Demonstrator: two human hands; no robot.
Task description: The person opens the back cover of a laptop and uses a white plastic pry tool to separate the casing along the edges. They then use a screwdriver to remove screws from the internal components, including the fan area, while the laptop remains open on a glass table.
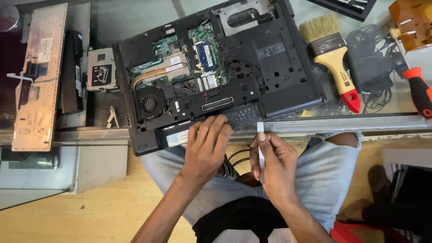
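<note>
Laptop, opened underside up, centre of frame on glass worktop; cooling fan at its lower left, green circuit boards exposed above. Left hand, fingers bent, pressing down on the laptop's near edge beside a labelled strip. Right hand, lower centre, pinching a thin white pry tool upright, just off the laptop's edge. Paintbrush, pale handle with red tip, upper right. Screwdriver, red and black grip, far right. Detached keyboard, face down, upper left.
</note>
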